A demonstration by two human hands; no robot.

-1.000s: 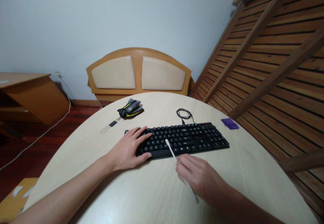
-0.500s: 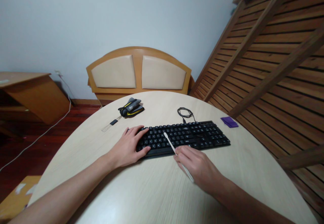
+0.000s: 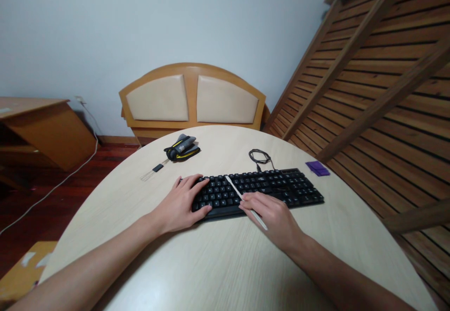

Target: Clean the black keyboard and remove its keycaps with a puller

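Observation:
A black keyboard (image 3: 253,189) lies across the round table. My left hand (image 3: 186,203) holds its left end, with the fingers over the top keys and the thumb along the front edge. My right hand (image 3: 265,212) grips a slim white stick with a small pale tip (image 3: 235,187), like a swab or a small brush. The tip is at the upper rows of keys, left of the middle. Below the fingers, the stick's rear end sticks out toward me. The right fingers hide part of the keyboard's front edge.
A coiled black cable (image 3: 259,156) lies behind the keyboard. At the back left are a grey, black and yellow folded item (image 3: 182,148) and a wire keycap puller (image 3: 157,167). A folded purple cloth (image 3: 318,168) lies near the right edge of the table (image 3: 225,264).
The stick's tip has moved slightly up and left across the keys, with my right hand shifting up. The keyboard has slid a little to the right with my left hand.

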